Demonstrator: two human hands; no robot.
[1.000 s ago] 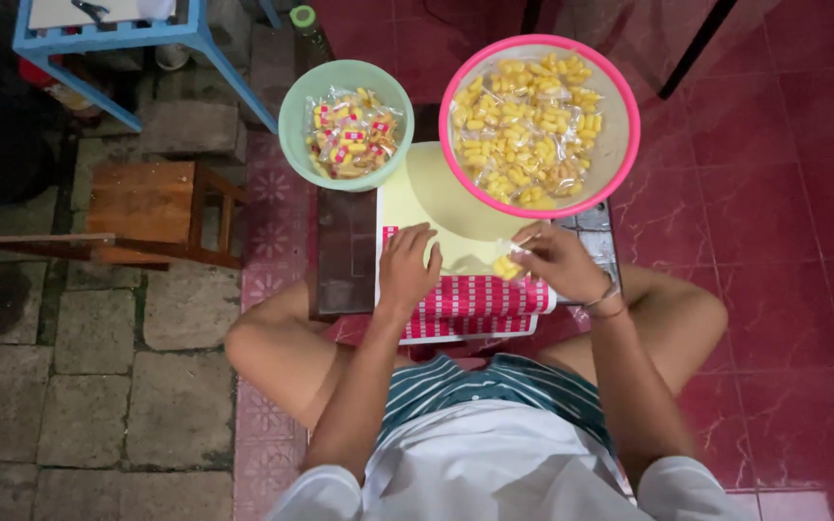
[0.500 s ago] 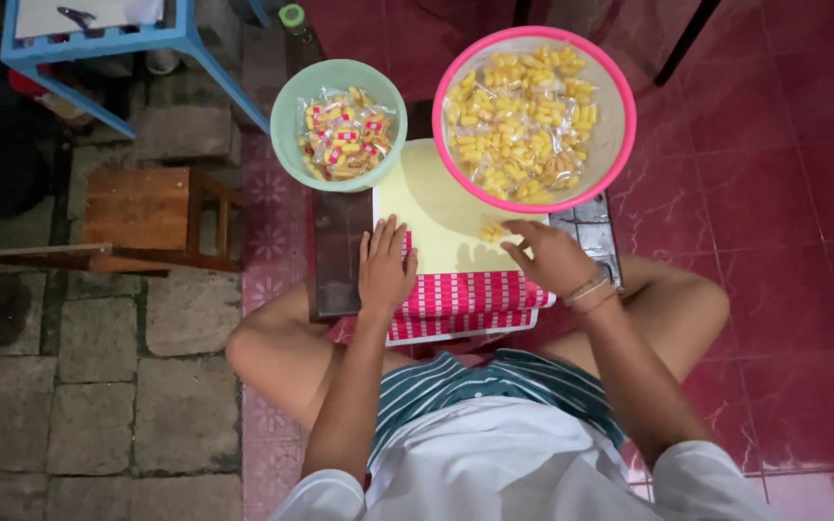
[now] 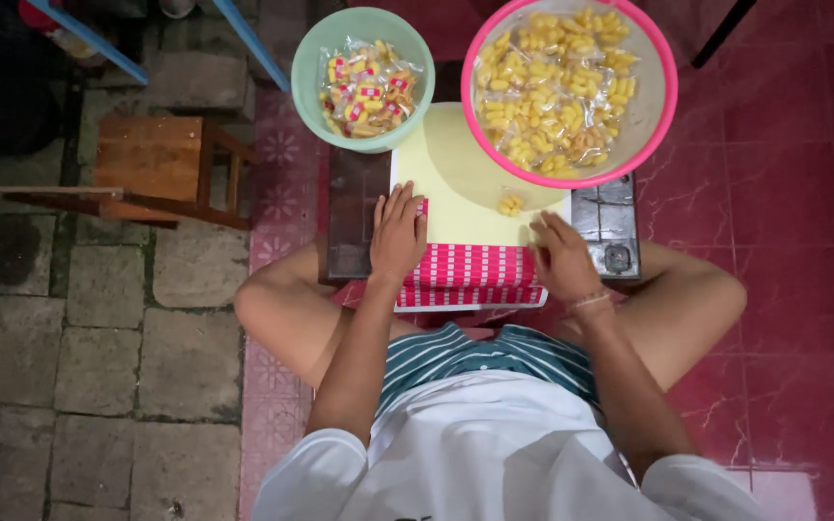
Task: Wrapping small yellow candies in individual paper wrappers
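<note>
Head view: my left hand (image 3: 398,234) flat, steadying the red-checked paper pad (image 3: 475,275); right hand (image 3: 562,256) fingers curled beside a small clear packet of yellow snacks (image 3: 509,204).

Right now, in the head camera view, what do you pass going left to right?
Wooden stool → green bowl → left hand → loose yellow snacks → right hand → pink basin.

Red patterned floor tiles (image 3: 784,232) beside grey stone pavers (image 3: 79,367); small wooden stool (image 3: 152,159), dim light.
</note>
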